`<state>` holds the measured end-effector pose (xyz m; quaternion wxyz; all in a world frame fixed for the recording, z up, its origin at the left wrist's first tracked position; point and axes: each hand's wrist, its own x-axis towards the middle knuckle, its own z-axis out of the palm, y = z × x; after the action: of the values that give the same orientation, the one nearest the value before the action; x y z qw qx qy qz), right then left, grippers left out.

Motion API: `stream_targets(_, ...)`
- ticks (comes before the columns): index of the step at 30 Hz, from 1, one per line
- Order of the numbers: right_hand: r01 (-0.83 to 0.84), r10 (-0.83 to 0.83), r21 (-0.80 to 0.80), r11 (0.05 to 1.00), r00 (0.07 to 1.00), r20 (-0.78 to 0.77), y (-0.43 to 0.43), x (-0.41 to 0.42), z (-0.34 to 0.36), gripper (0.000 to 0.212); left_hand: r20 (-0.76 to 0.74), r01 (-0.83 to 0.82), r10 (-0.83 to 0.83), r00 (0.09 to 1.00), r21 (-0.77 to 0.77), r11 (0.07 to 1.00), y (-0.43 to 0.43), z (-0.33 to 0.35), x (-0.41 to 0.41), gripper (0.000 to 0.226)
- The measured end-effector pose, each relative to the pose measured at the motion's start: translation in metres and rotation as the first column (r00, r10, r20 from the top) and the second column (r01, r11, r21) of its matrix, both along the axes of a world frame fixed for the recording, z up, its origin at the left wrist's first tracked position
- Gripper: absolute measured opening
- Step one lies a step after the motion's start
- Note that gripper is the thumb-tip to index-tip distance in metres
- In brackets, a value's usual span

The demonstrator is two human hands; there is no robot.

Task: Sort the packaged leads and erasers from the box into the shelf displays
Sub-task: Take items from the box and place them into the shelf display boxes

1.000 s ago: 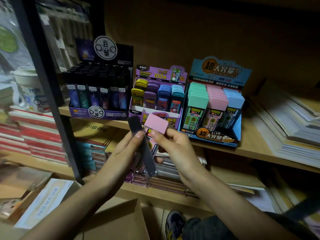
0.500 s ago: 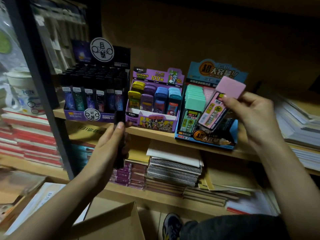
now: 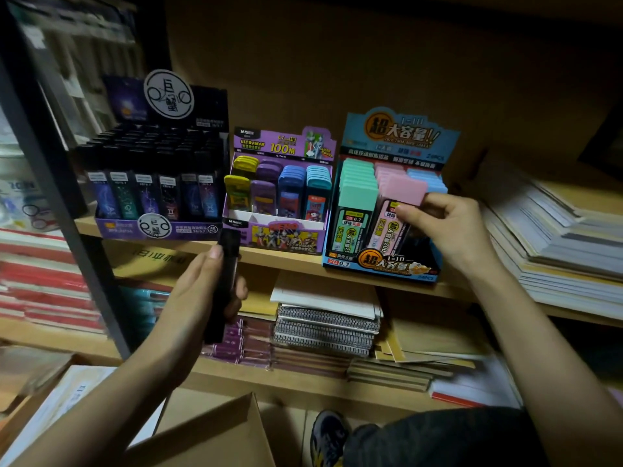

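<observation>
At centre right of the frame, the right hand pinches a pink-capped lead case at its cap, seating it in the blue display's middle row. It looks light, rigid and probably slick. The left hand grips a black lead case at lower centre.

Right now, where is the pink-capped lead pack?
Right of centre in the head view: the right hand pinches the pink-capped lead pack at the front of the pink row in the blue display box, between the mint row and the blue row.
</observation>
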<state>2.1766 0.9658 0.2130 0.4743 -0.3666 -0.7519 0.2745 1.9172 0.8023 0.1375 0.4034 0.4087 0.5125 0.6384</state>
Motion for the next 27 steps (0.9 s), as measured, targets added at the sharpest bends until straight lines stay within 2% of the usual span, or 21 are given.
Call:
stream_targets(3,0.012,-0.012,0.007,1.000,1.000,-0.004,0.001,0.001,-0.003,0.010,-0.036,0.019,-0.018,0.999,0.019,1.000,-0.002,-0.001,0.001,0.038)
stream_targets(8,-0.048,0.047,0.019,0.999,0.998,0.032,0.000,0.009,0.004,0.024,-0.059,0.043,-0.042,0.997,0.020,0.999,-0.003,-0.002,0.000,0.034)
stream_targets(13,-0.066,0.066,0.006,0.998,0.998,0.020,-0.005,0.003,0.001,0.018,-0.060,0.049,-0.046,0.997,0.047,0.998,0.000,-0.004,-0.002,0.028)
stream_targets(16,-0.037,0.036,0.020,0.999,0.999,0.039,-0.007,-0.001,0.001,0.016,-0.057,0.052,-0.049,0.997,0.048,0.997,0.000,-0.005,-0.001,0.029)
stream_targets(24,0.007,-0.007,0.003,1.000,0.995,0.099,-0.007,0.005,0.002,0.028,-0.056,0.036,-0.032,0.998,0.059,0.998,0.000,-0.003,0.003,0.030)
stream_targets(27,0.059,-0.060,0.012,0.998,0.984,0.168,-0.007,-0.001,-0.003,0.029,-0.058,0.040,-0.037,0.998,0.058,0.997,0.001,-0.005,0.004,0.029)
